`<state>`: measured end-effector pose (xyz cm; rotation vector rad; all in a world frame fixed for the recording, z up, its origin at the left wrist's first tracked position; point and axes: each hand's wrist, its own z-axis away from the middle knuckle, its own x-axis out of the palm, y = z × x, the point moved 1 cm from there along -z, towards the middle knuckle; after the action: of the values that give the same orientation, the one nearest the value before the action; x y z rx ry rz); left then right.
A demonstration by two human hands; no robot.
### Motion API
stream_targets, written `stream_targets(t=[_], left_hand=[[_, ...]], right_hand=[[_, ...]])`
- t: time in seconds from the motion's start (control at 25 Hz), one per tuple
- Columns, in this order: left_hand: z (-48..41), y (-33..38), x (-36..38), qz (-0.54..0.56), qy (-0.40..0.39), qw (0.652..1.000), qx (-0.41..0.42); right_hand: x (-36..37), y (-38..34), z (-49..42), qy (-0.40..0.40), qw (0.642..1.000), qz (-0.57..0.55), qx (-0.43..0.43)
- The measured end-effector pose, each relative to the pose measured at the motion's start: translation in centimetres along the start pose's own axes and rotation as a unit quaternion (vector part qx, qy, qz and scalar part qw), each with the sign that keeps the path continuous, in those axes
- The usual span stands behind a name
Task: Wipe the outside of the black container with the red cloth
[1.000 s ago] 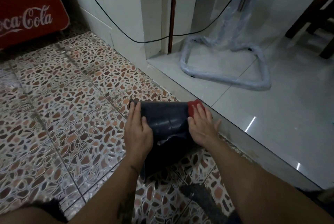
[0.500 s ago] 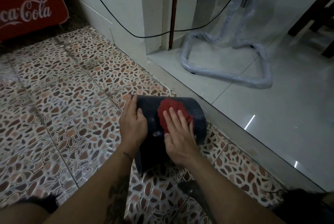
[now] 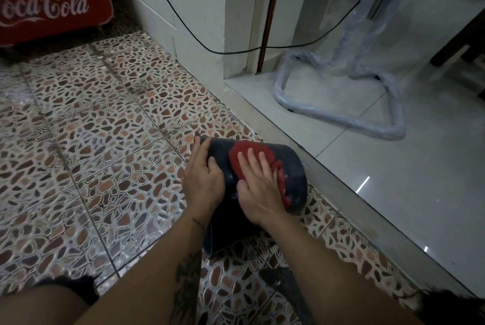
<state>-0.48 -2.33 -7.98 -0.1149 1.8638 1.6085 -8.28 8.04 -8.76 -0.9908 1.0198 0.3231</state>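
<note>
Hands scrub black container (image 3: 294, 167) lying on tiled floor (image 3: 105, 154).
Left hand (image 3: 203, 180) clasps the rim; right hand (image 3: 258, 188) presses red cloth (image 3: 244, 152) flat. Likely light, slick plastic.

We see the container (image 3: 291, 164) lying on its side on the tiled floor (image 3: 105, 141). Left hand (image 3: 203, 177) steadies its left edge; right hand (image 3: 258, 188) presses the cloth (image 3: 242, 156) flat on top.

Single head-worn wide-angle view, looking forward and down, close over patterned floor (image 3: 105, 141)
</note>
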Motion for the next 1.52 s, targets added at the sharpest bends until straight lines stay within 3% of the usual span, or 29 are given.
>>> stream_targets(t=[0.08,0.24,0.36,0.64,0.8,0.96,1.04,1.2,1.32,1.4,1.52], left_hand=[[0.0,-0.1,-0.2,-0.009,-0.020,1.000,0.010],[0.3,0.5,-0.4,-0.013,-0.032,0.999,0.017],[0.1,0.9,-0.3,-0.001,-0.039,0.999,0.006],[0.1,0.1,-2.8,-0.073,0.038,0.996,0.042],[5.0,-0.5,-3.7,-0.111,-0.004,0.990,0.086],[5.0,-0.7,-3.9,-0.093,-0.027,0.993,0.072],[3.4,0.2,-4.0,-0.046,-0.042,0.998,0.030],[1.4,0.6,-4.7,-0.045,-0.056,0.997,-0.020],[0.5,0.2,-5.0,-0.062,-0.100,0.993,-0.031],[-0.2,0.1,-4.8,-0.055,-0.103,0.992,-0.040],[1.6,0.2,-3.8,-0.014,-0.068,0.998,0.007]], right_hand=[[-0.9,2.1,0.3,0.006,1.000,0.006,-0.006],[-3.6,7.2,-1.1,-0.001,0.989,0.065,0.133],[-4.7,6.2,-2.5,-0.033,0.981,0.052,0.183],[0.5,1.5,4.8,-0.017,1.000,0.006,0.026],[-1.1,3.9,2.1,-0.022,0.995,0.017,0.095],[-2.5,3.9,0.3,-0.028,0.991,-0.013,0.131],[-2.9,1.5,0.0,-0.023,0.994,-0.028,0.099],[-0.7,-3.4,3.3,-0.012,0.997,-0.033,-0.065],[0.2,-1.5,5.7,0.011,0.992,-0.018,-0.128],[-0.2,1.6,5.2,0.049,0.996,-0.019,-0.075],[-1.6,5.6,3.9,0.070,0.993,0.001,0.097]])
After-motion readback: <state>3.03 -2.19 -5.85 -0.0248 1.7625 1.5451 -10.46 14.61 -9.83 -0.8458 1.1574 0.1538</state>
